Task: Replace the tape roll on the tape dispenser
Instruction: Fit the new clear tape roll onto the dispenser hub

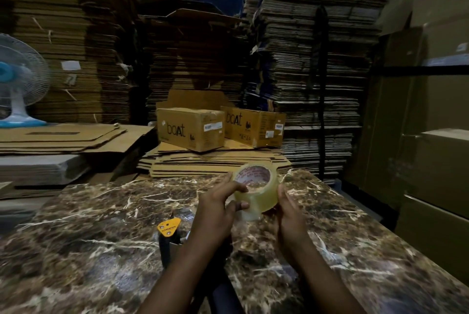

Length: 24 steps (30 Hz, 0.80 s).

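Observation:
A roll of clear tape (256,190) with a red-printed white core is held above the brown marble table (101,237), tilted so that its hole faces me. My left hand (219,208) grips its left side, thumb on the near rim and fingers on the outer face. On the roll's right side my right hand (288,209) cups it with the palm. The tape dispenser (169,235), black with a yellow plate, lies on the table below and left of my left hand, partly hidden by my left forearm.
Two "boat" cardboard boxes (193,128) (255,125) sit on flattened cartons beyond the table's far edge. Tall stacks of flat cardboard (317,59) fill the background. A white and blue fan (17,80) stands at the left. Large boxes (431,136) line the right.

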Motion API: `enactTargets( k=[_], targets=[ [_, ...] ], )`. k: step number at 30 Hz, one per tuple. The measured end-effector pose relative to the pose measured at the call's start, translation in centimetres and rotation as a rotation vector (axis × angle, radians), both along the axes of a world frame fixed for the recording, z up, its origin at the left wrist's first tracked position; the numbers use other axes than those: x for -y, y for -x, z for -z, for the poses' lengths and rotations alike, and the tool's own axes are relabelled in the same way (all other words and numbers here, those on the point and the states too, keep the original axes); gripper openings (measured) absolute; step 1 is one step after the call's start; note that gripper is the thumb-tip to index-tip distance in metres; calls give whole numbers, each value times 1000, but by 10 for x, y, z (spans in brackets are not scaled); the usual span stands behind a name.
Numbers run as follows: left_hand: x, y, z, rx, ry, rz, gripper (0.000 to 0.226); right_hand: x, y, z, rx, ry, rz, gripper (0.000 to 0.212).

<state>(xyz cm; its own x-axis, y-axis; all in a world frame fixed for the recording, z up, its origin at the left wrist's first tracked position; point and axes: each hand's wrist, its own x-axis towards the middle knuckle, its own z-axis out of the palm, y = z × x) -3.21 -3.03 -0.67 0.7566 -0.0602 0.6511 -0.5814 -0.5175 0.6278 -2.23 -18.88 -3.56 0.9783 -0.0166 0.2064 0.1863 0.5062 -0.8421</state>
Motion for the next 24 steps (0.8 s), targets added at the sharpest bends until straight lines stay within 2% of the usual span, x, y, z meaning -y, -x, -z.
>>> enactTargets(
  k=[2,3,5,7,11,15,17,22,24],
  targets=[
    [-5,-1,-3,-12,-25,11,30,4,0,1,124,222,256,48],
    [-6,-2,-3,-20,-40,18,30,7,-1,4,222,278,305,57],
    [-6,-2,-4,-32,-66,39,29,16,-4,10,409,413,289,71],
    [-5,-3,-3,-35,-88,66,29,18,-6,14,510,562,287,62],
    [-8,-1,-8,-64,-60,92,43,11,-9,15,462,657,383,40],
    [-18,-4,-12,47,-9,-8,70,4,-9,19,440,610,435,37],
    [-23,-6,-8,26,44,-77,63,0,-8,22,399,584,429,36],
    [-37,-6,1,-96,163,-121,22,-12,-3,20,359,547,345,33],
    [-46,-6,2,-122,139,-129,7,-19,-3,21,357,558,303,32]
  ],
)
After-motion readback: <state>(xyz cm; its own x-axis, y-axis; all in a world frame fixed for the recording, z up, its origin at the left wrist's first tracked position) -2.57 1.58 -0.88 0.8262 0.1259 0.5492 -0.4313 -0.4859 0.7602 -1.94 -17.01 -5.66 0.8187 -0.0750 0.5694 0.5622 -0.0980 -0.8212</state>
